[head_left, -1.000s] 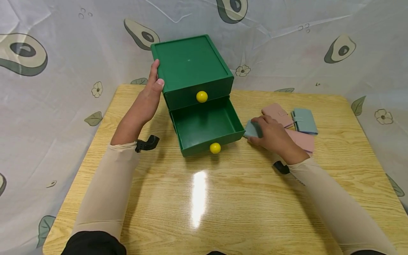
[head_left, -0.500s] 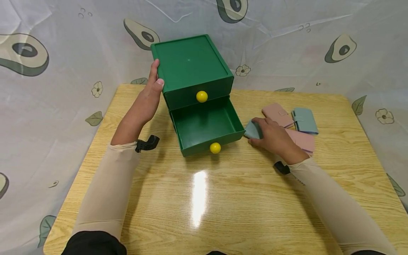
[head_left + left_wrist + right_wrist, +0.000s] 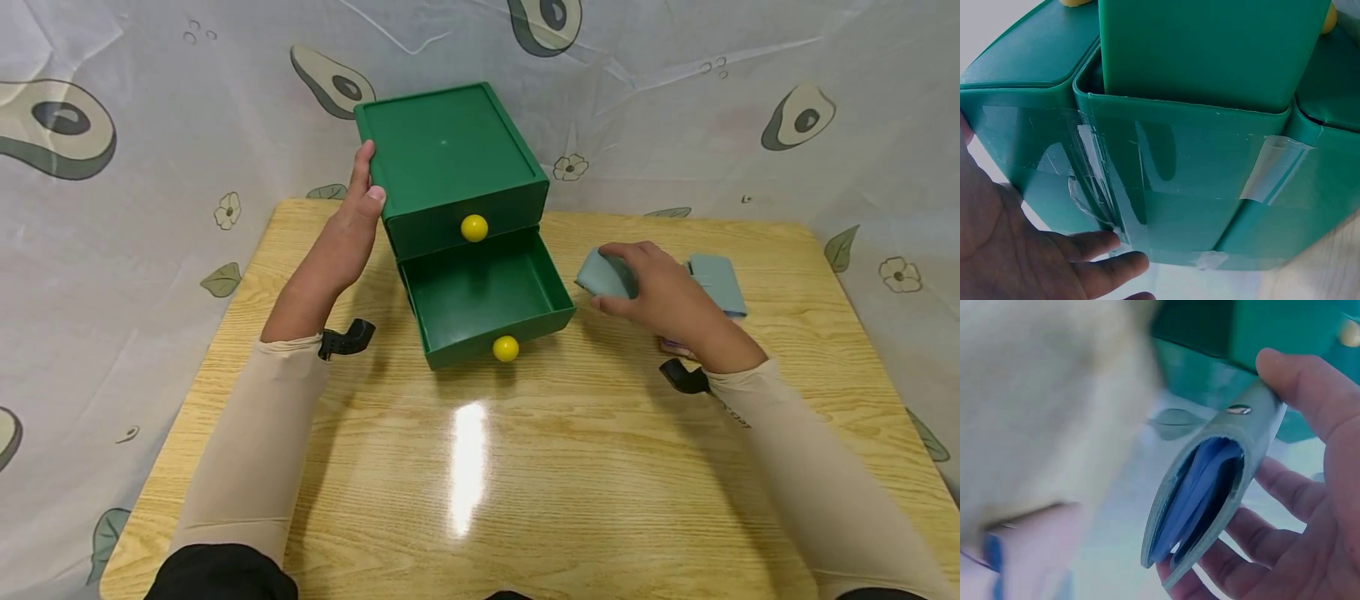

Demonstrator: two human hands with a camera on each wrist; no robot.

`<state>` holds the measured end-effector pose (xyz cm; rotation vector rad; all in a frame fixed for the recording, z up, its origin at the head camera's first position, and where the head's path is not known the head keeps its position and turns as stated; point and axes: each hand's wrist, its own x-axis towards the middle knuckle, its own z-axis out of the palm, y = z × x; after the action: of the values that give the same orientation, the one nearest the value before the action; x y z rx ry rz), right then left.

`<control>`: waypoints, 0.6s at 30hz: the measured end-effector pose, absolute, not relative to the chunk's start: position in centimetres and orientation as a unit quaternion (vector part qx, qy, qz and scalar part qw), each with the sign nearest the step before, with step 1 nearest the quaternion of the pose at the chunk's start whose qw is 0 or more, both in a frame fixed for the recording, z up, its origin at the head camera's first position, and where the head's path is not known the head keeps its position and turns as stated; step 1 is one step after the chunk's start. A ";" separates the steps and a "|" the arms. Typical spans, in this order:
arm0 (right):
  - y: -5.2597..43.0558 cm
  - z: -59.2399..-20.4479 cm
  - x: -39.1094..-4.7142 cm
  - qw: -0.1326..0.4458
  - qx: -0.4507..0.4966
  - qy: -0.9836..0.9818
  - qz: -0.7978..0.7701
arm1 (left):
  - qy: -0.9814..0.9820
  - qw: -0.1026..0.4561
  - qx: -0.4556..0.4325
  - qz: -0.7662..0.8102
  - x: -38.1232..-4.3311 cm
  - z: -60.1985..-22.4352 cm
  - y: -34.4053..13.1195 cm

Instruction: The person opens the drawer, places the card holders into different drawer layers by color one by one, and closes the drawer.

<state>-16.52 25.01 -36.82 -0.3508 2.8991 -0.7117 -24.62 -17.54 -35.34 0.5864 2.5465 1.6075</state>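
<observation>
My right hand (image 3: 663,292) grips a pale blue card holder (image 3: 606,273) just right of the open drawer. The right wrist view shows it pinched between thumb and fingers, folded, with clear bluish sleeves (image 3: 1200,487) inside and a metal snap near its top. My left hand (image 3: 345,237) rests against the left side of a green drawer cabinet (image 3: 450,150), thumb at the top edge. In the left wrist view its fingers (image 3: 1110,272) extend loosely along the taped side. The cabinet's lower drawer (image 3: 457,354) is pulled out and has nothing in it; the drawer above is closed.
A second blue card holder (image 3: 718,283) lies on the wooden table (image 3: 562,467) at the right. My right hand and wrist mostly hide the pink ones; a pink holder (image 3: 1035,550) shows blurred in the right wrist view. Patterned cloth (image 3: 645,125) hangs behind.
My right hand has lifted the blue card holder off the table and moved slightly up and right, covering the pink holders. The left hand and cabinet have stayed still.
</observation>
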 end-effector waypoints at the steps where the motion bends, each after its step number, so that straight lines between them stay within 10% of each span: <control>1: 24.8 -36.1 -16.5 0.066 -0.121 0.961 -0.240 | 0.830 0.037 0.191 0.523 -24.6 -35.3 -17.5; 18: 17.6 -30.1 -16.9 0.001 -0.316 0.928 -0.197 | 0.829 0.043 0.198 0.522 -24.5 -35.3 -17.6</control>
<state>-16.94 17.61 -30.12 -0.9908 2.9138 -0.6186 -24.49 -17.63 -35.29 0.6051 2.5346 1.5971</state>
